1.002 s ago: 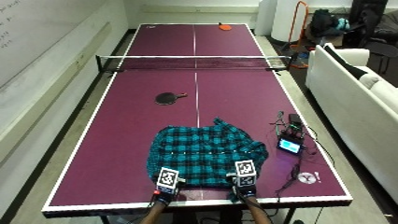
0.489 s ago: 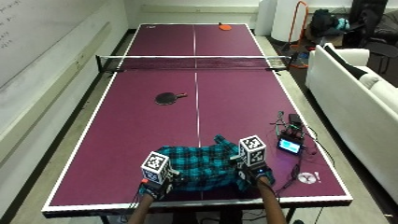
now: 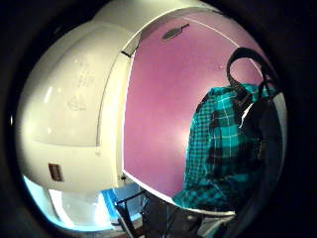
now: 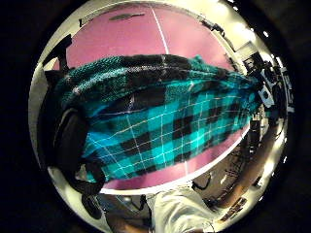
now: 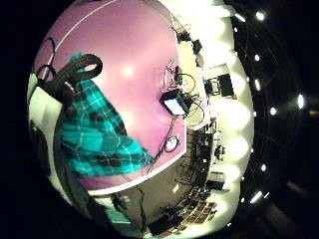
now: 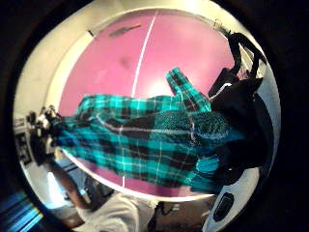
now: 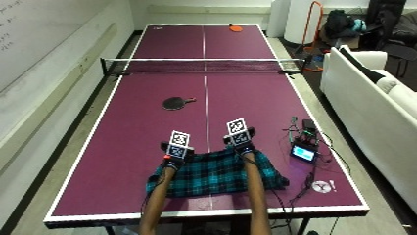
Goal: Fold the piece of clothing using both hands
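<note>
A teal and black plaid shirt (image 7: 215, 177) lies near the front edge of the purple table tennis table (image 7: 130, 147), with its near part doubled over toward the net. My left hand (image 7: 173, 155) pinches the cloth at the fold's far left corner. My right hand (image 7: 242, 145) pinches it at the far right corner, a little farther out. In the left thumb side palm view the shirt (image 4: 160, 131) hangs stretched across between both hands. Curled fingers (image 5: 75, 72) wrap the cloth's edge in the right little finger side palm view.
A black paddle (image 7: 177, 102) lies mid-table beyond the hands, and the net (image 7: 203, 65) spans the table farther on. A small device with a lit screen (image 7: 304, 152), cables and a round disc (image 7: 319, 186) sit at the right edge. A white sofa (image 7: 371, 98) stands right of the table.
Both hands took the shirt's near hem at the table's front edge, lifted it and carried it away toward the net. The shirt now lies doubled over.
</note>
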`<state>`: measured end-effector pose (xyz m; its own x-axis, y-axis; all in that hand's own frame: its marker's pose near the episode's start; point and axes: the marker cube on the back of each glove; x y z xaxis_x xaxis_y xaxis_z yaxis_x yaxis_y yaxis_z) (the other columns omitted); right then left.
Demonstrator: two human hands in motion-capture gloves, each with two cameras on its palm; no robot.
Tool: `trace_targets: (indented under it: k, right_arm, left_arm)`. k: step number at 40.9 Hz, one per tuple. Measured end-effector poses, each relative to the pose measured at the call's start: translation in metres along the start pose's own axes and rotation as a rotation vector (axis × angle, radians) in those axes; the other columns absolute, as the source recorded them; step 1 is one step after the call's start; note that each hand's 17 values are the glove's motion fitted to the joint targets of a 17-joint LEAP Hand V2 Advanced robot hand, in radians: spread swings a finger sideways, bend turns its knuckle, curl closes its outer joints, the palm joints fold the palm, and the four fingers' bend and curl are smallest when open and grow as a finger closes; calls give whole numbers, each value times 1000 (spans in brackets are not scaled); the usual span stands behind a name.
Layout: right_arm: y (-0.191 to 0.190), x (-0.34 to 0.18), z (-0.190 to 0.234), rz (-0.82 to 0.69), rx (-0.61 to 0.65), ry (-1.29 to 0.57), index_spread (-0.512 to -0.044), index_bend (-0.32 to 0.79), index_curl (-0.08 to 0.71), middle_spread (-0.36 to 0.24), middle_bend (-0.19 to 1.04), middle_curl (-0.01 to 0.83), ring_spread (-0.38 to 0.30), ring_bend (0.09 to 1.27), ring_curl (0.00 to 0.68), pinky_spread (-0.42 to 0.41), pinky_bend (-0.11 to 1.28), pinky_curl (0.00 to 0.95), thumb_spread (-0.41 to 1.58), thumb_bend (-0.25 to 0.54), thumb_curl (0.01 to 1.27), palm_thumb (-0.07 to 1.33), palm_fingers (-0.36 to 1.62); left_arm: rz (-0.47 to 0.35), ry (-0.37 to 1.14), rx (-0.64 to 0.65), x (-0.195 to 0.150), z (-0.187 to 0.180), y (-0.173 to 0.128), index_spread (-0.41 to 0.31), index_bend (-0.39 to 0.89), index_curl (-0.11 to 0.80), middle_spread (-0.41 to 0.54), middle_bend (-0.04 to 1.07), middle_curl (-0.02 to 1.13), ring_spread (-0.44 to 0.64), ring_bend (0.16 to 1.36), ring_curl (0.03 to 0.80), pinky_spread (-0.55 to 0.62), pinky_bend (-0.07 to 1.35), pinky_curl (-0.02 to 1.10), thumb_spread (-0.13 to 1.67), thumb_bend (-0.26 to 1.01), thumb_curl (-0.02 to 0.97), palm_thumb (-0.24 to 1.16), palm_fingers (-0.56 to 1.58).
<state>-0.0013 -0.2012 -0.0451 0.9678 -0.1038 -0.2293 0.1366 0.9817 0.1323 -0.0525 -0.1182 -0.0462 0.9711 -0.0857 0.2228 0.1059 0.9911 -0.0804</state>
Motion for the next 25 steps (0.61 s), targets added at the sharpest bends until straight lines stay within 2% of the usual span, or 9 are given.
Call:
trace_targets:
  k: [4,7,11,12,13,15,17,21,25]
  right_arm:
    - [-18,-1,20,26,17,9,-343,171,370,-285,404,453,-284,705,427,-253,353,362,1089,17,313,956,1318]
    - [-19,-6,35,35,-40,-59,-344,175,378,-285,412,456,-283,707,429,-259,355,364,1082,0,309,955,1327]
    - [2,3,48,145,-155,-152,-344,175,386,-285,421,458,-283,710,432,-261,348,364,1077,-11,307,959,1323]
    - [8,9,50,190,-164,-179,-345,133,374,-283,449,467,-283,684,422,-222,316,356,1067,-65,290,874,1202]
    - [15,17,51,241,-161,-206,-345,133,373,-283,452,466,-283,682,424,-216,313,359,1064,-58,288,863,1203]
    - [33,34,54,354,-168,-270,-350,98,357,-286,425,458,-279,633,412,-141,276,350,1034,-138,252,669,977]
    - [55,52,58,455,-196,-343,-350,90,355,-272,390,454,-261,612,419,-74,284,367,1026,-135,232,549,865]
    - [96,73,67,564,-263,-434,-347,90,331,-244,340,437,-232,565,399,-8,299,363,1058,-52,229,515,826]
    - [136,84,87,648,-366,-433,-340,81,310,-201,265,418,-183,550,392,68,317,364,1088,-34,230,491,718]
  left_arm:
    - [31,32,-18,5,18,-14,-351,187,418,-390,548,522,-369,827,476,-337,340,446,1264,15,248,558,1323]
    - [25,77,-7,5,28,-17,-350,200,431,-387,567,532,-366,822,482,-331,339,452,1276,7,243,561,1311]
    - [-21,162,170,-2,29,-19,-353,221,451,-387,598,545,-361,801,482,-314,300,450,1295,-1,237,565,1270]
    - [-34,179,232,-6,28,-20,-347,213,451,-384,598,547,-359,793,480,-300,265,441,1298,-3,235,565,1217]
    - [-43,196,293,-8,26,-21,-346,211,454,-383,598,548,-358,790,480,-296,259,444,1301,-4,234,566,1219]
    - [-45,238,388,-10,25,-19,-266,-28,381,-344,476,515,-335,780,473,-253,351,469,1303,-6,233,569,890]
    - [-32,256,429,-8,26,-12,-213,-87,336,-295,382,522,-307,805,499,-233,477,512,1306,-7,232,570,713]
    - [-8,195,395,-5,38,5,-160,-42,272,-261,300,483,-262,782,465,-208,556,513,1315,-6,231,577,665]
    - [50,196,158,12,60,39,-146,55,252,-229,244,444,-215,729,433,-166,562,500,1312,-25,222,541,646]
